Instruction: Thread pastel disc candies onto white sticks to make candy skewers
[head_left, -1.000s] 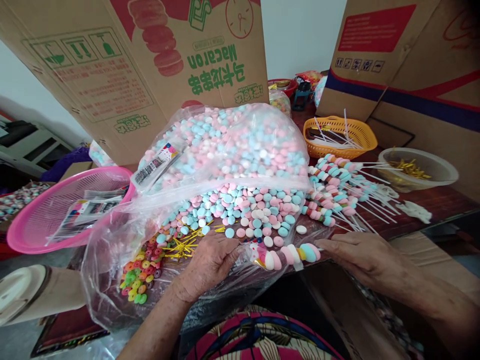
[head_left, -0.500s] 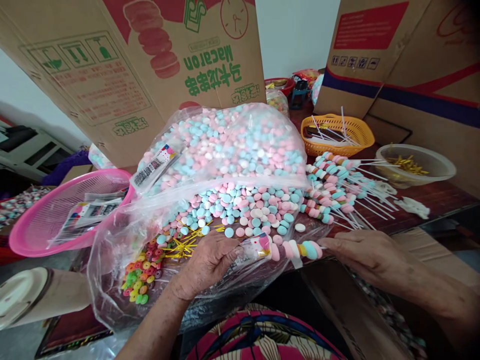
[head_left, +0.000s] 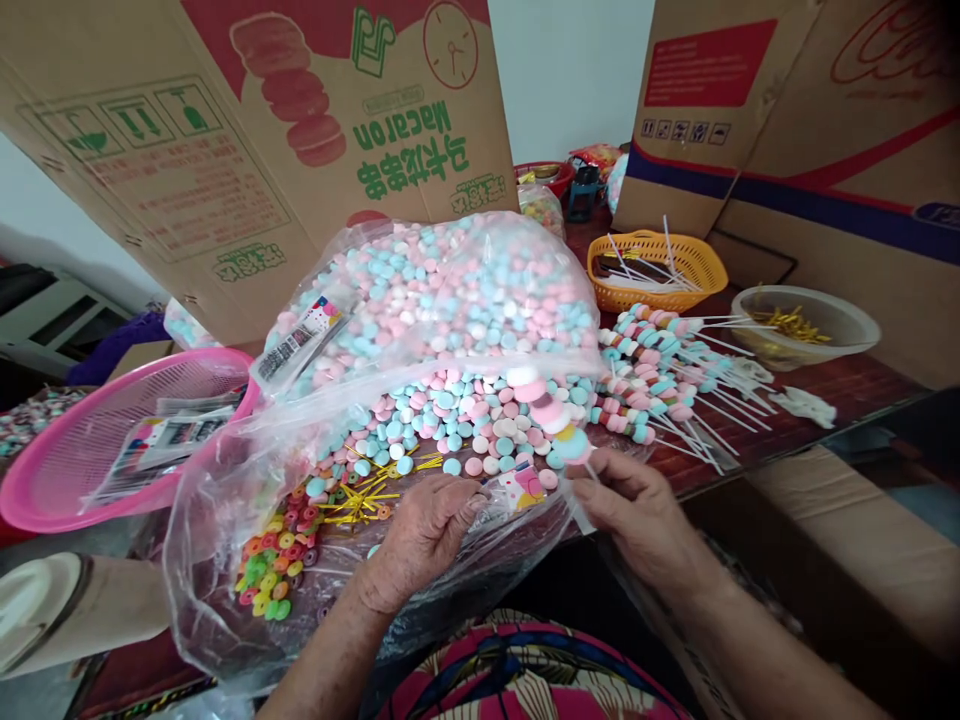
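Note:
My left hand [head_left: 421,535] is pinched on a small clear printed wrapper [head_left: 517,488] lying on the big plastic bag. My right hand [head_left: 637,515] grips the stick of a candy skewer [head_left: 550,410], its pink, white and blue discs tilted up and away from me. Loose pastel candy discs [head_left: 480,420] spill from the open clear bag [head_left: 450,300] just beyond both hands. Gold twist ties [head_left: 360,495] and coloured ring candies [head_left: 274,560] lie to the left of my left hand.
Finished skewers [head_left: 660,375] are piled at the right, beside an orange basket of sticks [head_left: 652,265] and a clear bowl of gold ties [head_left: 802,325]. A pink basket [head_left: 97,450] sits left. Tall cardboard boxes [head_left: 247,150] stand behind.
My right hand has drawn in to the left and swung the skewer from lying flat to pointing up and away, out of the wrapper. The left hand stays on the wrapper.

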